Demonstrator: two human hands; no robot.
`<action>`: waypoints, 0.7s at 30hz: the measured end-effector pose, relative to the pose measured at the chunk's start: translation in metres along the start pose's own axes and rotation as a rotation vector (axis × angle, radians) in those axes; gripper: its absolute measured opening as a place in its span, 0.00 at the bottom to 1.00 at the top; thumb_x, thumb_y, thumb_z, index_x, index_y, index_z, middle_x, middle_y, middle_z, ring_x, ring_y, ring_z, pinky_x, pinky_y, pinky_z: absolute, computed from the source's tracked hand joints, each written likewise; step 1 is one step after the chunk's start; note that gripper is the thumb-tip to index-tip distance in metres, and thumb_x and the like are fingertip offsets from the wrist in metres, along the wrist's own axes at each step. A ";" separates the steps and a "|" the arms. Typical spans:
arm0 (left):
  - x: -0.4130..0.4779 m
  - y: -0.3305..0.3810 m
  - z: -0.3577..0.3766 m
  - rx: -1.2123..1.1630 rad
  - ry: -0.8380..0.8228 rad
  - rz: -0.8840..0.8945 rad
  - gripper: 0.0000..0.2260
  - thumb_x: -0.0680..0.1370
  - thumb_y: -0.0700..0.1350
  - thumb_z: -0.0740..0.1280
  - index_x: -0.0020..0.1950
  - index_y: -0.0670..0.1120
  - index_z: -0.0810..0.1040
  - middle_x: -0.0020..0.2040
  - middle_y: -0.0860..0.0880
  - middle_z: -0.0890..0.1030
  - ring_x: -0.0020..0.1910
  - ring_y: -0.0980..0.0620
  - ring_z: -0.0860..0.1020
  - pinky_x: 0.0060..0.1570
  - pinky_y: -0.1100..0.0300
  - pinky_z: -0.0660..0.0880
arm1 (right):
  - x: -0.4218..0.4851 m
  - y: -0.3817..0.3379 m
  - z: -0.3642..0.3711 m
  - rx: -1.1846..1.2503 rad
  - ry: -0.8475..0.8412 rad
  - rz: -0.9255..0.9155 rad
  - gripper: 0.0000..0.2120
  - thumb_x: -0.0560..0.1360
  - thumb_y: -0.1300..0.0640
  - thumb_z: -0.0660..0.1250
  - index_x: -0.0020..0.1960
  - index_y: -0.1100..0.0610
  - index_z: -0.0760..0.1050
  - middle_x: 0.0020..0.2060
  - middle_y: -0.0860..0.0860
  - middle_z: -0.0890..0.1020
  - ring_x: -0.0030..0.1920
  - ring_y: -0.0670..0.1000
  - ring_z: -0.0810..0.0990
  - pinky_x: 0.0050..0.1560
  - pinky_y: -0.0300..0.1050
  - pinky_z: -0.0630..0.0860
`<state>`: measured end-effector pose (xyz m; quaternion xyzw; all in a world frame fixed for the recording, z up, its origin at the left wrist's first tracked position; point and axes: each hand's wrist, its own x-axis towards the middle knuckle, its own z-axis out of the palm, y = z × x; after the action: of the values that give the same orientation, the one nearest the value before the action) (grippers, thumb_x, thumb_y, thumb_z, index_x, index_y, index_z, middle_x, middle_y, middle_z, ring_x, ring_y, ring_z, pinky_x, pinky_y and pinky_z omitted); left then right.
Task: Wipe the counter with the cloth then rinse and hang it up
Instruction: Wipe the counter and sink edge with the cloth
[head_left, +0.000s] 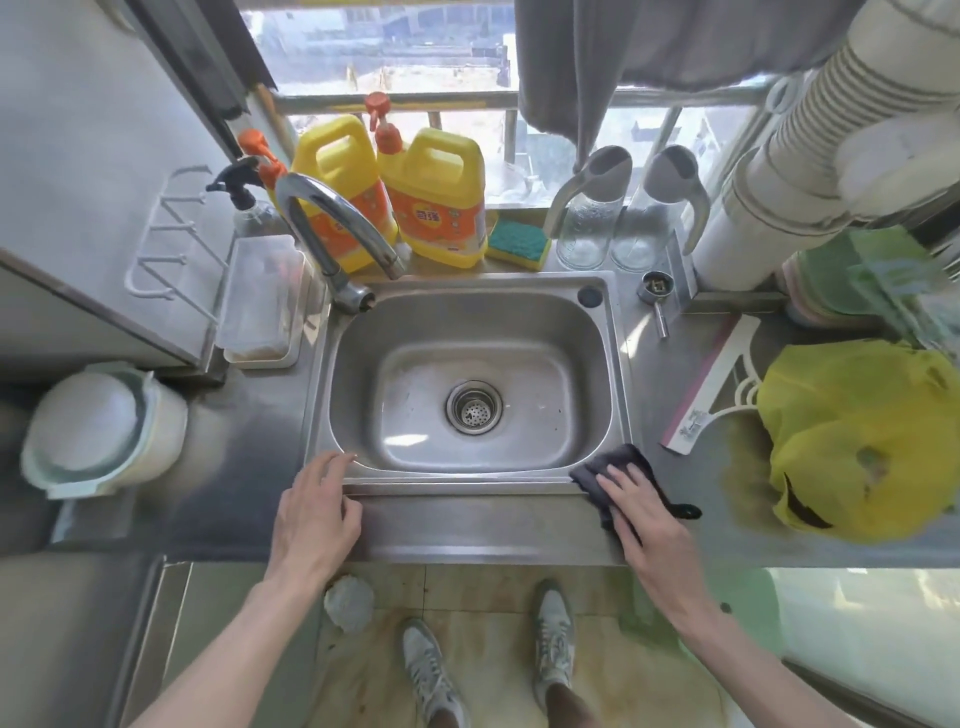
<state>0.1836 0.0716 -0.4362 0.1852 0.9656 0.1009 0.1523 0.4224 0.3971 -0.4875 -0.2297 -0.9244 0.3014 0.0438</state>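
On the far left a white lidded pot (101, 431) sits on the steel counter (467, 530). Above it, a white hook rack (171, 228) is fixed to the wall; that looks like the place to hang the cloth later. Next comes the left hand (317, 512). It lies flat and open on the front left corner of the sink (470, 382), holding nothing. It seems to rest there to steady the person. The tap (332, 228) bends over the empty sink, ready for rinsing. Behind it stand two yellow soap jugs (395, 195) and a green sponge (518, 240). Then comes the right hand (641, 512). Its fingers (621, 480) are spread flat, pressing down on the dark cloth (618, 475), not squeezing it. The cloth lies on the counter at the sink's front right corner. A yellow bag (857, 441) sits at the far right. The wiping step looks under way.
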 end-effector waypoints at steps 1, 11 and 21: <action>-0.001 -0.004 0.000 -0.004 0.010 -0.007 0.23 0.74 0.38 0.65 0.70 0.47 0.72 0.69 0.48 0.74 0.65 0.45 0.74 0.59 0.47 0.74 | 0.004 -0.005 0.006 -0.020 -0.014 -0.047 0.26 0.81 0.65 0.68 0.77 0.49 0.72 0.77 0.43 0.71 0.80 0.47 0.66 0.78 0.46 0.63; 0.024 -0.049 -0.013 -0.070 0.082 -0.004 0.24 0.71 0.31 0.65 0.65 0.47 0.74 0.63 0.48 0.76 0.52 0.41 0.79 0.51 0.45 0.75 | 0.047 -0.168 0.138 0.136 -0.030 -0.289 0.20 0.79 0.61 0.68 0.71 0.57 0.77 0.66 0.53 0.82 0.68 0.53 0.77 0.74 0.48 0.70; 0.070 -0.091 -0.041 -0.058 0.058 0.136 0.24 0.70 0.31 0.66 0.65 0.46 0.74 0.63 0.47 0.77 0.53 0.40 0.78 0.55 0.44 0.75 | 0.049 -0.211 0.168 0.023 -0.076 -0.365 0.27 0.78 0.63 0.69 0.76 0.54 0.71 0.70 0.49 0.78 0.72 0.55 0.74 0.74 0.49 0.67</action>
<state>0.0779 0.0102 -0.4393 0.2428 0.9514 0.1444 0.1223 0.2579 0.1783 -0.5051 -0.0459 -0.9481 0.3077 0.0655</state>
